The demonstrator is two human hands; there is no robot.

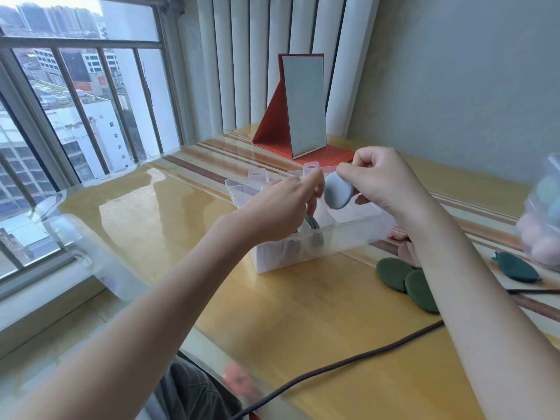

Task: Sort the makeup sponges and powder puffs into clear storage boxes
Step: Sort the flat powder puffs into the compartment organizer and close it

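- The table carries everything within arm's reach, loose pieces to the right.
- The clear storage box sits centred, lid back, compartments open for dropping in; dark puffs already lie in a near one.
- Two dark green powder puffs wait beside it, unsorted.
- The right hand pinches a grey-blue powder puff above the box, fingers clamped on its edge.
- The left hand reaches in, fingers loosely extended, touching the puff, probably to guide it.

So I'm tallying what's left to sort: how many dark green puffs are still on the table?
3: two overlapping puffs beside the right forearm, near the clear box, and one puff further right by the sponge bag. The arm may hide more.
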